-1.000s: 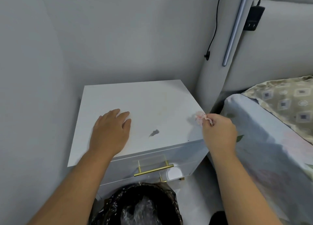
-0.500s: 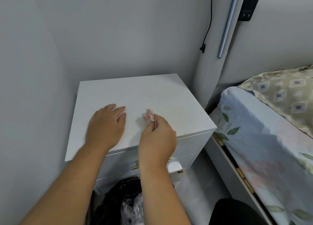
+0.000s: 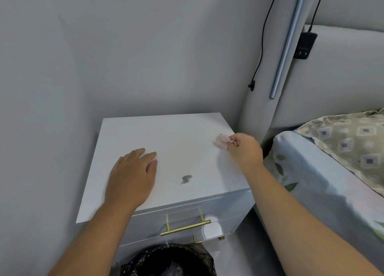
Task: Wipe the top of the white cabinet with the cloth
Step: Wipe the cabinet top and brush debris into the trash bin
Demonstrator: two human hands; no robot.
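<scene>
The white cabinet stands in the corner, with a gold handle on its drawer front. A small dark smudge marks its top near the front, and a faint yellowish stain lies behind it. My left hand rests flat on the top at the left, fingers together, holding nothing. My right hand is at the top's right edge, pinching a small crumpled pinkish-white cloth against the surface.
A bin with a black bag stands on the floor in front of the cabinet. A bed with a floral sheet and a patterned pillow lies close on the right. Walls close in behind and to the left. A cable and charger hang by the headboard.
My right hand has swept the cloth from the middle of the top back to its right edge, uncovering the dark smudge. My left hand stays flat in place.
</scene>
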